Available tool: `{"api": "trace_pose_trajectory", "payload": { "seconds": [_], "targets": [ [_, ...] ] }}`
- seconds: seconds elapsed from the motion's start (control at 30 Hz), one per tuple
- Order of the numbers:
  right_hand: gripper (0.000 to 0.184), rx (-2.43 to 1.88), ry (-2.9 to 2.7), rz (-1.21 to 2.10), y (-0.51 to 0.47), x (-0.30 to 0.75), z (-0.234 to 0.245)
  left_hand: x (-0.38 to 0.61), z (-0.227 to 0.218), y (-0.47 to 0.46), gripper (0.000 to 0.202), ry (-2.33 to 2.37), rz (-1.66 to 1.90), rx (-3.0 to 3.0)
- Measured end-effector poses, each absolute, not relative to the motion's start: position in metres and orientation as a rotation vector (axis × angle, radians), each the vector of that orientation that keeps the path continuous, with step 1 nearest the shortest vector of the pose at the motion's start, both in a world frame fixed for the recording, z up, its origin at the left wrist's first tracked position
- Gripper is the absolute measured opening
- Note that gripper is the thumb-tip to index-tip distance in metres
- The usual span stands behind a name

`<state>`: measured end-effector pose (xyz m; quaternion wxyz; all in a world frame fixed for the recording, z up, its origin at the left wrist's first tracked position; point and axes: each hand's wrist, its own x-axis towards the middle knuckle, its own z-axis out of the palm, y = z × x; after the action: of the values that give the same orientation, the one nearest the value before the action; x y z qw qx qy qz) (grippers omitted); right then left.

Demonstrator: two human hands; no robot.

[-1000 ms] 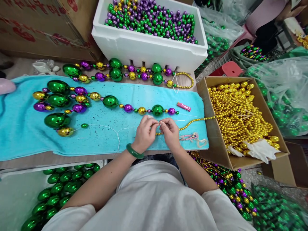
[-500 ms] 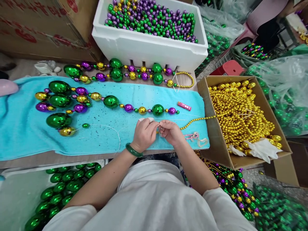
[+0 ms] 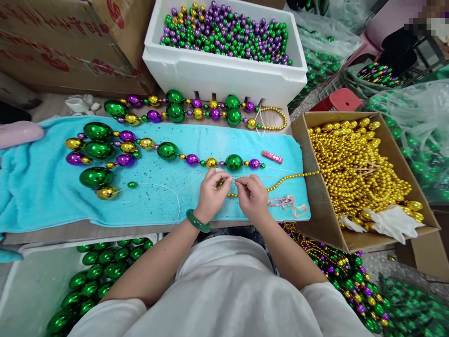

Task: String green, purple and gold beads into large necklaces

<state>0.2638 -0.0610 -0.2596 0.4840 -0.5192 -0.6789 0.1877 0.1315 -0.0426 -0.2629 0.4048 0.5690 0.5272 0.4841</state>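
Note:
My left hand (image 3: 213,193), with a green bangle (image 3: 198,221) at the wrist, is closed in a pinch, gold beads showing at its fingers. These belong to a gold bead string (image 3: 291,176), which runs behind my right hand to the cardboard box. My right hand (image 3: 253,197) pinches close beside the left, fingertips almost meeting; what it grips is too small to make out. Left of the hands, white thread (image 3: 157,185) trails over the blue towel (image 3: 168,206). Beyond them lies a strand of large green, purple and gold beads (image 3: 167,150).
A cardboard box (image 3: 331,220) of gold bead strings stands at the right. Behind the towel are a white foam box (image 3: 224,75) of small beads and a finished-looking bead strand (image 3: 174,113). A pink lighter-like piece (image 3: 272,157) and pink-handled tool (image 3: 282,201) lie on the towel.
My fingertips have drawn slightly apart, and more of the gold bead string shows between my hands. The whole view has shifted a little, moving the scene rightward.

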Motion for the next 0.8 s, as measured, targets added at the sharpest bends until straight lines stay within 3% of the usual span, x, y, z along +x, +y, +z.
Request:
{"api": "trace_pose_trajectory", "payload": {
  "seconds": [0.53, 0.8],
  "targets": [
    [0.014, -1.323, -1.847, 0.094, -0.0595, 0.2617, -0.2656, 0.1349, -0.2665, -0.0445, 0.010, 1.278, 1.222, 1.339],
    [0.014, -1.336, -1.754, 0.434, -0.0584, 0.2670, -0.2602, 0.1324, -0.2703, -0.0440, 0.011, 1.215, 1.152, 1.294]
  ]
}}
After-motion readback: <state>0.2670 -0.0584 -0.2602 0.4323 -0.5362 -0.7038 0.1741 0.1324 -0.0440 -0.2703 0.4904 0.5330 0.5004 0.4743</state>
